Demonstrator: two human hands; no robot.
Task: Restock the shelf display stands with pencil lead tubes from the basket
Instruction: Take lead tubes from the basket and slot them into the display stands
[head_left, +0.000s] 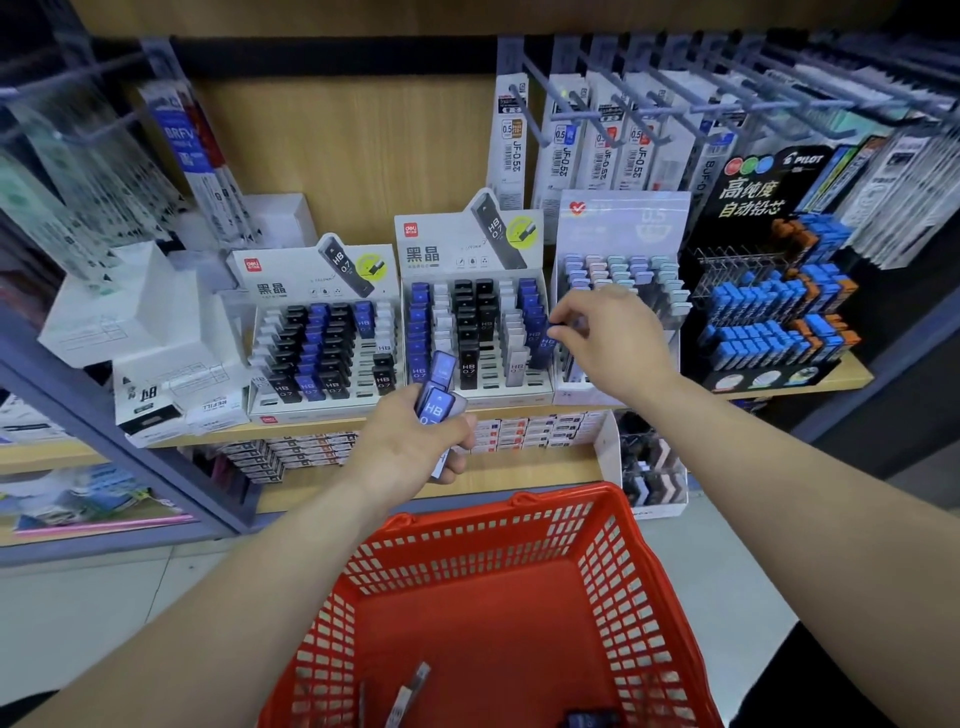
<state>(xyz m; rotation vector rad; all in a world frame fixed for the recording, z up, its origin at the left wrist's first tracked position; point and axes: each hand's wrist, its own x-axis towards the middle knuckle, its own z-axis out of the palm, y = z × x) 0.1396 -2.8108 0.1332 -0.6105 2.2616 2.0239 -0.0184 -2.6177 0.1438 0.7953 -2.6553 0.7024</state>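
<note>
Step in hand: filling the blue rows of the middle stand (470, 244) on the shelf (311, 423)

Right hand (613, 338): thumb and fingers curled, pinching the cap end of one blue tube (557, 330). You hold it at the stand's far-right blue column (532, 306), low in that row, just beside tubes already seated there. Whether its foot is in a slot yet, I cannot tell.

Left hand (415, 447): wrapped round a small bundle of blue HB 0.7 tubes (439, 400). You hold it in front of the stand's lower edge and above the far rim of the red basket (519, 501).

Basket: a few loose tubes (410, 693) lie on the bottom at your near side.

Left stand (311, 283): its right-hand columns look thin, with open slots showing.

Judgement: the restock is well under way. Most of your stock is in the left hand, not the basket.

Next move calls for:
- press the pinched tube straight down into the free slot at the front of the blue column, label outward, then let go
- draw the next tube from the left-hand bundle
- keep blue in blue, since white and black columns stand right alongside
- come in from above, because the seated tubes stand close together and a sideways nudge could tip them
</note>
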